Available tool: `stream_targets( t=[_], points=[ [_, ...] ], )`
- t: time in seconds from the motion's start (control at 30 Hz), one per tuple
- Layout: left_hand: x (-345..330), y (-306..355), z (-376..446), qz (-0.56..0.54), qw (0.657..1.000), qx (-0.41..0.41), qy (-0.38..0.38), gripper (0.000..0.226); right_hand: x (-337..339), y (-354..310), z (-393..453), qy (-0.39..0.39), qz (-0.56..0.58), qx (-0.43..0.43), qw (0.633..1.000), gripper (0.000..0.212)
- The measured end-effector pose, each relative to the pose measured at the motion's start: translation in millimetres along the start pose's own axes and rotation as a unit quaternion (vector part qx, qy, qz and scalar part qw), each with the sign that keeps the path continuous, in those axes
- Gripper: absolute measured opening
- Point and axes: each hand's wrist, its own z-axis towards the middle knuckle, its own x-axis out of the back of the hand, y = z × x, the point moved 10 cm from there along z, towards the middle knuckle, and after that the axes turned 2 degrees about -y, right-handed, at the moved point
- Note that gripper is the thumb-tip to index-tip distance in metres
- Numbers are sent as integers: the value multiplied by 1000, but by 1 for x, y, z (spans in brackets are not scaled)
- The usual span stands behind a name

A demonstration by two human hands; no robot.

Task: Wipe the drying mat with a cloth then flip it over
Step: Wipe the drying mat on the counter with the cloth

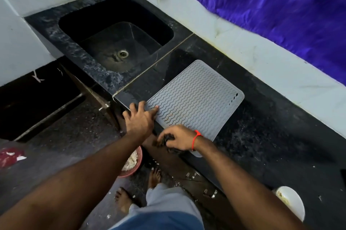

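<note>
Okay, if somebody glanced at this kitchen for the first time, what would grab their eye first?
Probably the grey wavy-ribbed silicone drying mat, lying flat on the black stone counter with its near edge overhanging. The left hand presses its near-left corner, while the right hand grips a dark crumpled cloth at the near edge. A vivid purple curtain hangs behind.

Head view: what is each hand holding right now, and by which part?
The right hand grips a dark cloth, bunched in its curled fingers. The left hand holds nothing; its fingers rest flat on the mat's near-left corner.
</note>
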Motion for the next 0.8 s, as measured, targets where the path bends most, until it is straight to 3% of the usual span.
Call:
stream_targets(
  t=[0.03, 0.1, 0.2, 0.3, 0.43, 0.6, 0.73, 0.8],
  points=[
    [0, 0, -1, 0, 1000, -2, -3, 40, -7, 0, -9, -31, 37, -1, 999, 34],
    [1, 0, -2, 7, 1000, -3, -13, 42, -3, 13, -23, -12, 111, -21, 994, 35],
    [-2, 5, -6, -7, 999, 11, -38, 49, 32, 47, -28, 142, 170, -55, 974, 35],
    [-15, 14, -12, -38, 996, 21, -78, 67, 55, 48, -23, 249, 67, -31, 966, 39],
    [-33, 21, -15, -34, 994, 20, -106, 88, 30, 18, -17, 225, -153, 84, 958, 42],
    [-36, 27, -14, -39, 991, 42, -123, 95, 42, 53, -24, 170, -203, 147, 953, 38],
    [-37, 26, -16, -58, 990, 57, -118, 97, 120, 118, -15, 199, -225, 115, 947, 35],
    [-35, 25, -15, -60, 990, 62, -113, 97, 172, 165, -8, 227, -186, 38, 955, 36]
  ],
)
